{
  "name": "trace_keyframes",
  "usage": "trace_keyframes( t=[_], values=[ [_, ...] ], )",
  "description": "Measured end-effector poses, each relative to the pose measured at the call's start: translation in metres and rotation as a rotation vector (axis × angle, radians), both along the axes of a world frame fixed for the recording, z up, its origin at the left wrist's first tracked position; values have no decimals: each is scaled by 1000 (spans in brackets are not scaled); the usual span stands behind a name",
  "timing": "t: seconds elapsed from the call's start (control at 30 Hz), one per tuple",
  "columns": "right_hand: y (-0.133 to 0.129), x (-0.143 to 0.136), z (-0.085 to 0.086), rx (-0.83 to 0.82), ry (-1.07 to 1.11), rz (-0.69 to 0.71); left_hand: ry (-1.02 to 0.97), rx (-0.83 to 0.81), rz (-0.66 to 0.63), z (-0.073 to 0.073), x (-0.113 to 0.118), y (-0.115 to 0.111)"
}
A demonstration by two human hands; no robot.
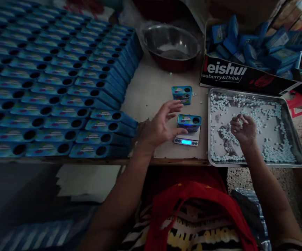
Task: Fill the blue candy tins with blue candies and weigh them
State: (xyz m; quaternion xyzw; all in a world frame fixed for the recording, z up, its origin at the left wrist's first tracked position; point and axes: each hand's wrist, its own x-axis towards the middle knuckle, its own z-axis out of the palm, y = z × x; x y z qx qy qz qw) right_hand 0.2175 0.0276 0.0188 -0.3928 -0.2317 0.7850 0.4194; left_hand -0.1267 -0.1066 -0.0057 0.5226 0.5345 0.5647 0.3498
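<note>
On a small scale (186,139) with a lit blue display stands a blue box (189,120) with a round dark hole in its top. My left hand (163,123) is beside it, fingers apart and holding nothing. Behind the scale another blue box (181,94) stands on the table. Over the metal tray (210,122) of small pale blue tablets (279,151), my right hand (243,129) is palm up with curled fingers, and a few tablets lie in it.
Rows of blue boxes (61,76) fill the left of the table (140,83). A metal bowl (170,45) is at the back. Behind the tray, a black carton (226,73) holds more blue packs. A few loose tablets lie near the rear box.
</note>
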Motion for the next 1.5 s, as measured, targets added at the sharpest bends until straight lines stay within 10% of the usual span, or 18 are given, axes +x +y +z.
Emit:
trace_keyframes(
  t=[0.43,0.8,1.1,1.33,1.5],
  values=[
    [-7,-62,75,469,-14,-230,243,35,-43,57,116,54],
    [-5,-46,40,470,-78,-272,241,-59,-88,39,145,57],
    [38,37,-14,278,-250,-362,-81,-117,-9,28,95,45],
    [-5,41,-11,434,-727,142,-37,-203,46,9,21,11],
    [-25,62,1,1009,-1500,577,-67,-218,-2,-4,8,7]
  ],
)
